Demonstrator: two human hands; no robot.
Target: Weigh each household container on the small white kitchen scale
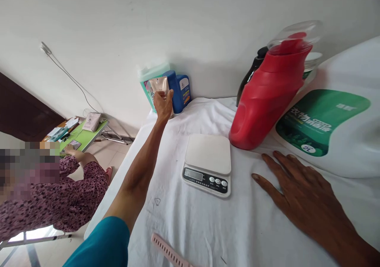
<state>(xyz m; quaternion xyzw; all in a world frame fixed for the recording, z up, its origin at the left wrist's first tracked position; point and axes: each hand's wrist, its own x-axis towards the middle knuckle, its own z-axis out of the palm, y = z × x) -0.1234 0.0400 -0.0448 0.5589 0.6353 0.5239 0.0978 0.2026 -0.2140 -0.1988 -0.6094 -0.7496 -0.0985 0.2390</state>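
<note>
Left arm stretched forward, left hand (163,104) apparently gripping; right hand (299,195) flat, fingers spread.

On the white-covered table (208,227) there is one white kitchen scale (208,164). Detergent containers number five: one red jug (267,100), one large white jug with a green label (335,116), one black bottle (252,73), one blue bottle (181,90) and one teal-capped bottle (148,81). One small beige pouch (159,84) is present, and one pink strap (169,253). Two hands belong to the wearer: one left hand (164,104), one right hand (299,191). One other person (59,195) sits beside one green board (84,134).
</note>
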